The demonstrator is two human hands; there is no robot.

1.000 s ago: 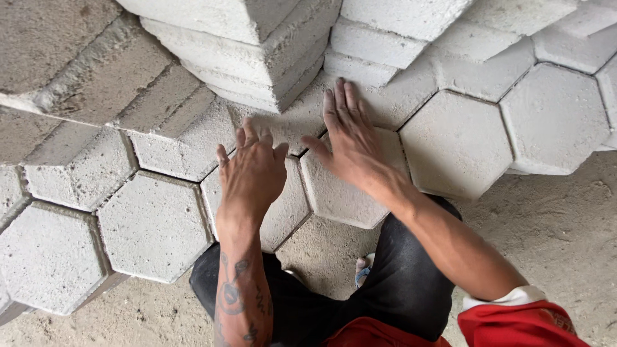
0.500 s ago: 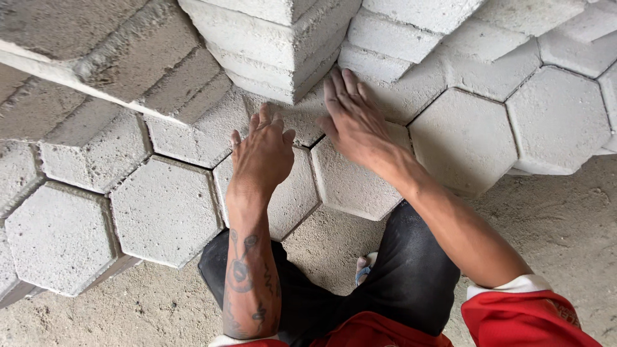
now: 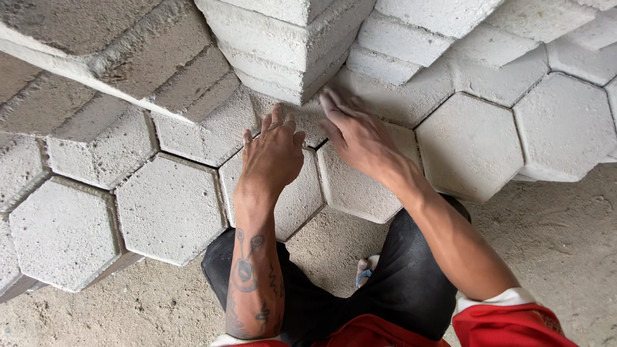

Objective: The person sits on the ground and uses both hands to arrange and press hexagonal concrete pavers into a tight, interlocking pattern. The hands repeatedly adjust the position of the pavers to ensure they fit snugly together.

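Two bare hands work at the edge of a field of grey hexagonal pavers, seen from above. Nearest the camera are red shorts [image 3: 501,328] and dark trousers [image 3: 398,302], with sandy ground [image 3: 553,244] on either side. The tattooed left forearm runs straight up from the bottom edge; the right forearm comes in on a slant from the lower right.

Left hand [image 3: 273,157] lies flat, palm down, fingers loosely spread, on the front paver [image 3: 289,205] and the joint at its far edge. It grips nothing. Right hand [image 3: 360,138] also lies flat and open, on the neighbouring right paver [image 3: 360,186], with its fingers stretched up and leftward so the tips reach the far paver [image 3: 302,119] that sits just beyond both hands.

That far paver is the piece both hands point at. It lies directly ahead of the left fingertips and up-left of the right palm, so the right fingers are touching or nearly touching it while the left stops just short. A stack [image 3: 289,45] of pavers stands on it and overhangs its far half.

Hidden: the far paver's back edges, under the stack. Whether the right fingertips press into a joint or only rest on top cannot be told. More stacked blocks fill the upper left and right, cut by the frame.
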